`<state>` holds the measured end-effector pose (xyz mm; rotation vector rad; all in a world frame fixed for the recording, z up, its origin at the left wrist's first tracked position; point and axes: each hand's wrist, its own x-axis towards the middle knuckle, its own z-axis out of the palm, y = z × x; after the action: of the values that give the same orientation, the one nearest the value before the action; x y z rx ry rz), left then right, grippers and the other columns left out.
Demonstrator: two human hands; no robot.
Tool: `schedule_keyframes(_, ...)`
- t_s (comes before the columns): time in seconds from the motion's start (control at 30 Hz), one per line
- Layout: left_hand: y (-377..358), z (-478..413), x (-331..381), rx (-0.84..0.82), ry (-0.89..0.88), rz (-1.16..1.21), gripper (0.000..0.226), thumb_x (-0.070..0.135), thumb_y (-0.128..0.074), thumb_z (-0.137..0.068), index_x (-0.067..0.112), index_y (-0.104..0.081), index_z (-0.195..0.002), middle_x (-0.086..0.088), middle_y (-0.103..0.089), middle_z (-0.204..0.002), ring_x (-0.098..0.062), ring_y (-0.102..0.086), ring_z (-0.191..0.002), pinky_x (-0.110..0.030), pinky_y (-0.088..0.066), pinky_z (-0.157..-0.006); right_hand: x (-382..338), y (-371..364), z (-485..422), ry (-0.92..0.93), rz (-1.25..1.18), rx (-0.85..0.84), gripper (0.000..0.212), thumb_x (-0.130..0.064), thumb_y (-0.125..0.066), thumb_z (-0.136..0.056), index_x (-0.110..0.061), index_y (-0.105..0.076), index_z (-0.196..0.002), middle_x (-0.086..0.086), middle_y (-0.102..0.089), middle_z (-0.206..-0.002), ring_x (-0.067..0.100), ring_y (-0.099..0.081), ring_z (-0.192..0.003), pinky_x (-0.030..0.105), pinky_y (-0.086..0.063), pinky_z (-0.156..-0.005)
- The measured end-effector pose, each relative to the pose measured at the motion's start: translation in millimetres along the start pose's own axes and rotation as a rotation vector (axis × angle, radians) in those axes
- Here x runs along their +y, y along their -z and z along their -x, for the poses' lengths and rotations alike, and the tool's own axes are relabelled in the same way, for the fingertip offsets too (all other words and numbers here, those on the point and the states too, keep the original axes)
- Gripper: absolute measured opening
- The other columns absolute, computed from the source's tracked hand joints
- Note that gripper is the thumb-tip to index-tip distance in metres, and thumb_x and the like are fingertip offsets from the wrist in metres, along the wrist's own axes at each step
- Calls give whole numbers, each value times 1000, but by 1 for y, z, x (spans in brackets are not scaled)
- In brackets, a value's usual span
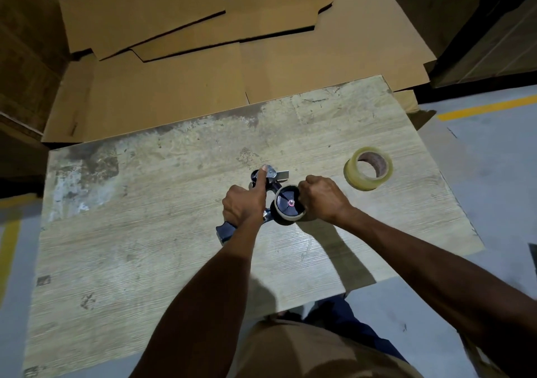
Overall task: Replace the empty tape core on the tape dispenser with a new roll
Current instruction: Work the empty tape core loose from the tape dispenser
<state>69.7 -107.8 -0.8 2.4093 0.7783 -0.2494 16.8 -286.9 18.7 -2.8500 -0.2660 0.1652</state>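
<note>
A black hand-held tape dispenser (273,181) lies over the middle of the worn wooden table (145,247). My left hand (243,204) grips its handle, with the thumb stretched up along the frame to the metal blade end. The empty brown tape core (290,216) sits on the dispenser's black wheel, and my right hand (324,199) is closed around the core's right side. A new roll of clear tape (368,168) lies flat on the table to the right, apart from both hands.
Flattened cardboard sheets (203,43) are stacked behind the table's far edge. Grey floor with yellow lines (488,107) lies to the right and left. The table's right edge runs close to the new roll.
</note>
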Motion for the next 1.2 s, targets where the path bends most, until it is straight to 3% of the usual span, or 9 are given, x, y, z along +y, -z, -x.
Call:
schedule_keyframes(0.1, 0, 1, 3, -4, 20, 24, 100, 104, -46, -62, 9, -68, -85, -9, -69, -89, -31, -66, -88, -38, -53, -71, 0, -4, 4, -34, -42, 92, 24, -7, -85, -65, -4, -62, -64, 15, -57, -61, 34, -55, -46, 30, -40, -45)
schedule_keyframes(0.2, -2, 2, 7, -6, 12, 45, 101, 107, -44, -57, 10, -66, -78, -6, -68, -81, -28, -65, -77, -38, -56, -68, 2, -6, 9, -160, -109, 93, 16, -9, -78, -74, -3, -66, -66, 17, -62, -66, 36, -59, -52, 33, -43, -51)
schedule_keyframes(0.3, -3, 5, 9, -12, -12, 32, 103, 108, -42, -57, 10, -66, -77, -7, -67, -81, -28, -66, -76, -34, -47, -61, 8, -9, 12, -260, -164, 131, 16, -12, -70, -84, -4, -66, -70, 17, -64, -71, 38, -61, -62, 32, -34, -57)
schedule_keyframes(0.47, -3, 5, 8, -23, -18, 9, 101, 105, -44, -62, 8, -67, -83, -8, -68, -86, -25, -56, -72, -34, -40, -61, -10, -14, 30, -170, -213, 331, 12, -14, -74, -90, -7, -69, -81, 11, -61, -76, 29, -59, -72, 36, -45, -59)
schedule_keyframes(0.57, -4, 6, 7, -22, -31, 2, 101, 105, -43, -63, 9, -67, -83, -9, -69, -86, -25, -56, -71, -33, -38, -57, -31, -21, 38, -54, -181, 253, 15, -21, -79, -87, -8, -71, -86, 11, -64, -82, 29, -59, -79, 38, -50, -69)
schedule_keyframes(0.7, -5, 5, 5, -24, -34, 15, 103, 105, -43, -62, 8, -68, -85, -10, -69, -89, -25, -56, -72, -32, -36, -57, -46, -25, 36, -149, -58, 149, 22, -26, -82, -83, -7, -75, -90, 13, -72, -85, 34, -63, -85, 42, -51, -76)
schedule_keyframes(0.87, -5, 5, 5, -39, -38, 9, 105, 107, -41, -61, 8, -68, -86, -10, -69, -89, -25, -59, -73, -33, -37, -56, -59, -30, 22, -167, 51, 73, 18, -20, -84, -70, -12, -71, -79, 8, -66, -72, 28, -57, -68, 34, -43, -61)
schedule_keyframes(1.03, 1, 4, 5, -88, -31, -4, 106, 107, -42, -59, 7, -68, -84, -9, -69, -88, -25, -60, -73, -31, -32, -50, -60, -31, 22, -171, 9, 97, 12, -11, -82, -68, -9, -72, -75, 10, -65, -69, 28, -58, -66, 33, -44, -59)
schedule_keyframes(1.2, -3, 3, 7, -136, 8, -3, 109, 110, -37, -55, 9, -69, -83, -8, -70, -85, -29, -66, -74, -36, -54, -66, -59, -32, 22, -231, -72, 55, 24, -10, -90, -63, -14, -66, -65, 8, -64, -67, 25, -55, -63, 30, -41, -61)
